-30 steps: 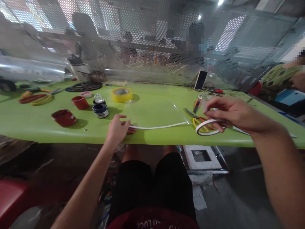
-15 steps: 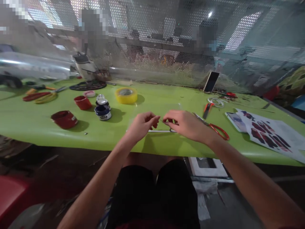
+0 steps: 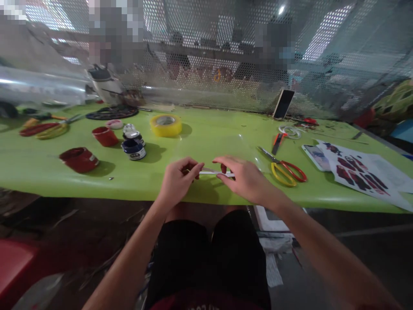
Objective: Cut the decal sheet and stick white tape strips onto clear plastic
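A thin white strip (image 3: pixel 209 172) runs crosswise between my hands, near the table's front edge. My left hand (image 3: pixel 179 180) is closed in a pinch at the strip's left part, thumb against fingertips. My right hand (image 3: pixel 247 178) bends over its right part; the thumb presses along the strip and curled fingers meet it from behind, with the index finger raised. A clear plastic sheet (image 3: pixel 213 146) lies flat just beyond the hands. Scissors (image 3: pixel 284 168) with one red and one yellow handle rest right of my right hand.
Yellow tape roll (image 3: pixel 166 125), dark blue paint jar (image 3: pixel 134 149) and red cups (image 3: pixel 79 160) stand left on the green table (image 3: pixel 206 122). A red-handled cutter (image 3: pixel 278 143), a phone (image 3: pixel 318 157) and printed sheets (image 3: pixel 364 172) lie right. Another phone (image 3: pixel 284 104) leans upright behind.
Both hands have come down closer to the white strip and drawn slightly apart. My right hand has moved off the scissors, whose yellow handle now shows. The view has shifted a little.
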Tool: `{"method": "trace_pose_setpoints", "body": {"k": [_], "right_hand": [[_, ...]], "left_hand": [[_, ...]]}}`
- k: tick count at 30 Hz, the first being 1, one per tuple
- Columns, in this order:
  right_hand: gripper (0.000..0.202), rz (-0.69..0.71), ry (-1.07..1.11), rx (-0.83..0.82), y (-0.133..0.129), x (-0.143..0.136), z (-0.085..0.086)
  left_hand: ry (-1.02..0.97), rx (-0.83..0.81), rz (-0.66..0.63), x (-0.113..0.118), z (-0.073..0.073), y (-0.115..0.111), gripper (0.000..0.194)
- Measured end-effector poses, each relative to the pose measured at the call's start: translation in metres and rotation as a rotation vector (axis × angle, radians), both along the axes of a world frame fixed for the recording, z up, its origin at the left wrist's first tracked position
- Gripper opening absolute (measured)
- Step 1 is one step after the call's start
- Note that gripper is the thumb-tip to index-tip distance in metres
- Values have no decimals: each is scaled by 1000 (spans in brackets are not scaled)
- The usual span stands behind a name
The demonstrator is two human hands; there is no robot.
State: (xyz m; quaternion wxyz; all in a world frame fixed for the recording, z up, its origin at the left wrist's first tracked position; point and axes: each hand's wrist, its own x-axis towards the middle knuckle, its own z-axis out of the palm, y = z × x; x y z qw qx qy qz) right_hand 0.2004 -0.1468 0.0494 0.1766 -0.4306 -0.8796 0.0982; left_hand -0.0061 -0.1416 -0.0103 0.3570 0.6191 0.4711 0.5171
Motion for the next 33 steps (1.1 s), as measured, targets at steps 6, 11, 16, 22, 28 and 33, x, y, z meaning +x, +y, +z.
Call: {"method": "trace_pose_setpoints", "body": {"k": [6, 11, 16, 22, 28, 33], "right_hand": [[21, -16, -13, 6, -7, -2, -12], [23, -1, 30, -35, -11, 11, -18], [22, 61, 49, 26, 1, 8, -14], [20, 24, -310, -26, 29, -25, 20], [17, 246, -322, -261, 74, -30, 30], [14, 200, -234, -448, 92, -26, 27]], "left_hand": [[76, -28, 118, -17, -4, -5, 28], [138, -68, 154, -41, -1, -2, 33], [306, -80, 101, -66, -3, 4, 36], [525, 36, 167, -83, -5, 16, 32], [496, 135, -2, -96, -1, 27, 27], [433, -19, -147, -102, -3, 29, 26]]}}
